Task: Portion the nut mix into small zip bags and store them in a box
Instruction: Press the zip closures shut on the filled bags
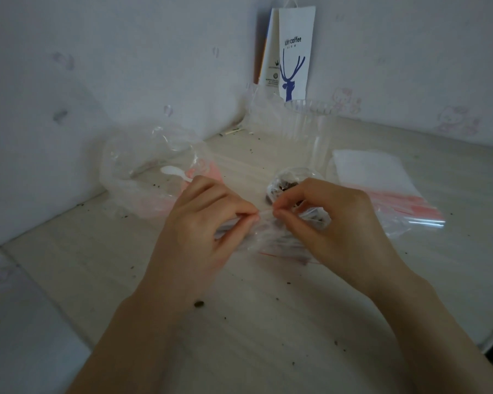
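My left hand (205,220) and my right hand (333,223) both pinch the red zip strip of a small clear zip bag (271,240) at the middle of the table; dark nut pieces show inside it by my right fingers. Just behind my right hand stands a small clear cup (291,177) holding dark nut mix. A white plastic spoon (177,173) lies inside a crumpled clear bag (143,172) to the left. A stack of unused zip bags (382,180) with red strips lies to the right.
A white paper coffee bag (293,52) with a blue deer leans on the wall at the back. In front of it stands a clear plastic container (305,120). Crumbs dot the pale wooden table (254,322). The table's left edge meets the wall.
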